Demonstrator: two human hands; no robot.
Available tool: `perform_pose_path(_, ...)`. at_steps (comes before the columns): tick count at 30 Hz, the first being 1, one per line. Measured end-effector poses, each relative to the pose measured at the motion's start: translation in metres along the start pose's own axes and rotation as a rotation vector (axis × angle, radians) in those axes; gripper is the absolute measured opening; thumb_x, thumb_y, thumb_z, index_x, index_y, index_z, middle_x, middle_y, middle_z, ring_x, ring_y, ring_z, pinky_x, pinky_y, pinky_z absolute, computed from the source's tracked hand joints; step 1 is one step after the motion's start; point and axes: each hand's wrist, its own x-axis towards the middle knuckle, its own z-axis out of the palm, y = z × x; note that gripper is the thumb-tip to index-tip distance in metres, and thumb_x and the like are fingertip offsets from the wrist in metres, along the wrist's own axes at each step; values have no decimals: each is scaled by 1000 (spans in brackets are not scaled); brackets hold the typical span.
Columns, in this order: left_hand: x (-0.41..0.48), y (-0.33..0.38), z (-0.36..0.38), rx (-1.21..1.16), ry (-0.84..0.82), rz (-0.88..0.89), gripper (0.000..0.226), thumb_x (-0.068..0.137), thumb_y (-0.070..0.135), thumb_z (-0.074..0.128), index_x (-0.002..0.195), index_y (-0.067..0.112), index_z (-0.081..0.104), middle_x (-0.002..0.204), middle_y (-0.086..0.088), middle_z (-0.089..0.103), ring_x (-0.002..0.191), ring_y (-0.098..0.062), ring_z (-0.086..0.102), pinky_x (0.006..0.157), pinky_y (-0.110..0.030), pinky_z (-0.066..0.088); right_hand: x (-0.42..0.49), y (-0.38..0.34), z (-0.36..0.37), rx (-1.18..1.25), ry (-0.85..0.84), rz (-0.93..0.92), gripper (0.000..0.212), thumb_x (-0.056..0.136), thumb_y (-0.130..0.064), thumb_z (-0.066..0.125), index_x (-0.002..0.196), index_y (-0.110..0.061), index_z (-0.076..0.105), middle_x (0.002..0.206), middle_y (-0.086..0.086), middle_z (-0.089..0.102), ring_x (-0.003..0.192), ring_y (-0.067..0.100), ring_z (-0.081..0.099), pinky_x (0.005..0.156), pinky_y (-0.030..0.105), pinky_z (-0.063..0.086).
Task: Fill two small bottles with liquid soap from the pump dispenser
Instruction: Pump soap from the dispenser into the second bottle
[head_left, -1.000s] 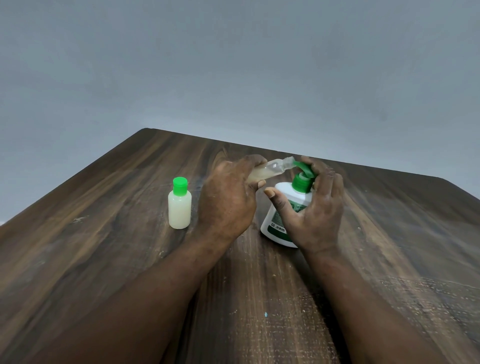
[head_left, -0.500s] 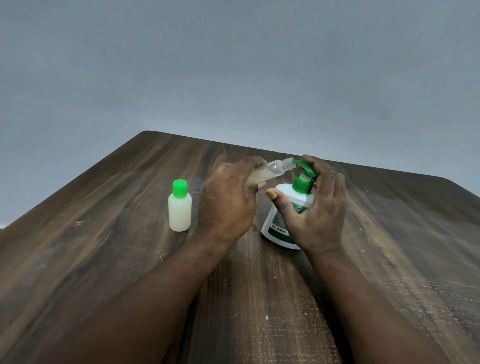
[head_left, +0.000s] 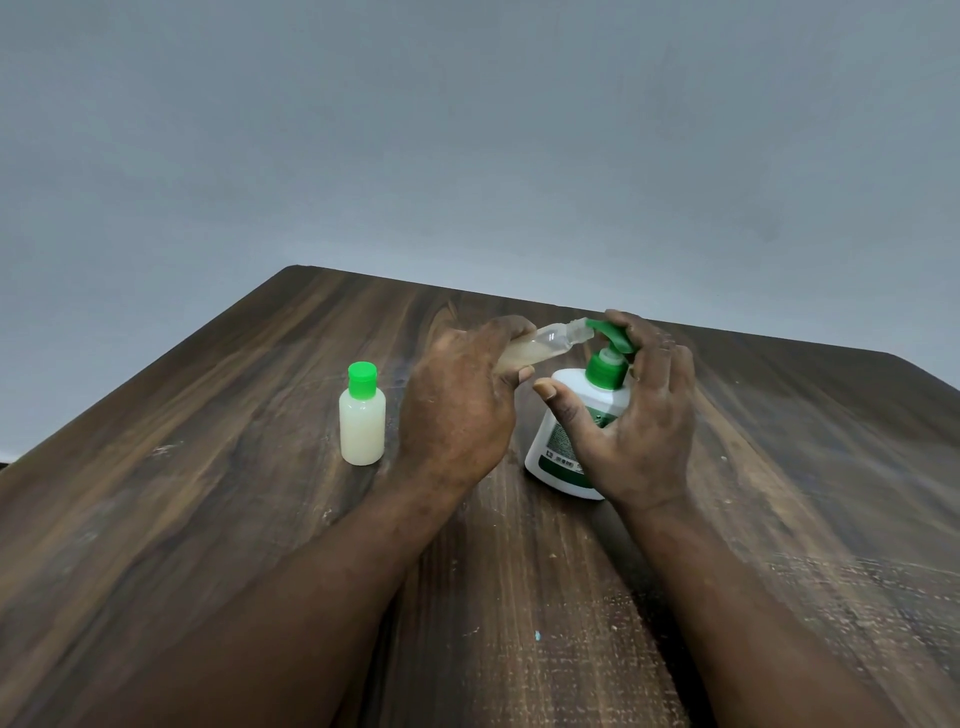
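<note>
Near the middle of the desk (head_left: 208, 467) stands the white pump dispenser (head_left: 569, 415), its green pump head (head_left: 610, 340) pointing left. Against the nozzle sits the mouth of 1 uncapped small bottle (head_left: 550, 340), tilted almost flat and partly filled with pale soap. The left hand (head_left: 457, 410) grips this bottle, fingers (head_left: 511, 332) curled round its lower half. The right hand (head_left: 639, 415) rests loosely spread fingers (head_left: 649, 353) on the pump head, thumb held out in front of the dispenser body. Left of both hands, a capped bottle (head_left: 362, 415) with a green lid stands upright, full of milky soap.
</note>
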Motion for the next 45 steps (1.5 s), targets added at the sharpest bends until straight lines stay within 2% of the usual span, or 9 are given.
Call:
perform_pose_path(10,0,1,-1,-5,-3,-3,34,95,39,68,127,44,57,111,8,66,89,-6,56,63,-10,33,-2,-3,1,27,-7,13,84,85,-73,69,141,-11,57,123,4,61,110,22,55,88,45,54)
perform_pose_path(13,1,1,-1,-15,2,-7,34,96,39,68,127,45,57,110,8,66,88,-6,55,63,-10,33,2,-6,-2,36,-13,-8,88,87,-79,62,143,-10,56,131,3,61,117,17,53,93,45,53)
perform_pose_path(17,1,3,-2,-12,7,-11,36,95,37,69,128,44,57,109,7,66,87,-5,54,63,-8,29,3,-7,-6,36,-2,-98,89,91,-74,61,147,-5,54,144,8,59,132,24,55,105,48,51)
perform_pose_path(26,1,5,-4,-28,20,-11,34,95,36,71,127,44,59,107,6,65,85,-2,51,62,-6,27,4,-8,-5,60,36,-118,82,95,-73,58,140,-4,62,138,10,64,129,24,58,106,38,49)
perform_pose_path(31,2,4,-3,-34,11,4,35,94,35,73,127,42,60,112,7,66,90,-1,52,63,-2,29,5,-11,-3,152,84,-36,46,108,-43,50,134,-9,67,127,1,68,119,14,59,95,38,53)
perform_pose_path(34,0,6,-3,-45,12,8,36,94,33,73,127,40,61,112,6,67,91,-2,53,64,-4,29,6,-10,-3,203,128,-17,29,108,-18,53,129,-10,71,123,0,70,115,21,63,91,44,55)
perform_pose_path(37,0,6,-3,-54,16,13,37,93,32,75,128,37,62,112,5,69,96,-6,55,68,-6,30,7,-11,-4,262,133,18,26,107,-14,55,127,-20,70,123,-6,70,114,27,65,88,53,56)
perform_pose_path(40,0,7,-3,-54,21,10,38,93,31,75,129,35,63,114,5,69,98,-6,54,70,-6,30,7,-11,-2,380,127,50,26,105,-11,57,125,-26,64,125,1,71,118,30,67,91,57,56)
perform_pose_path(45,-2,7,-4,-50,24,3,36,94,34,73,129,39,62,110,6,68,91,-3,52,66,-5,27,13,-13,-6,320,169,99,17,99,-11,61,112,-11,73,117,5,66,109,25,66,85,47,58)
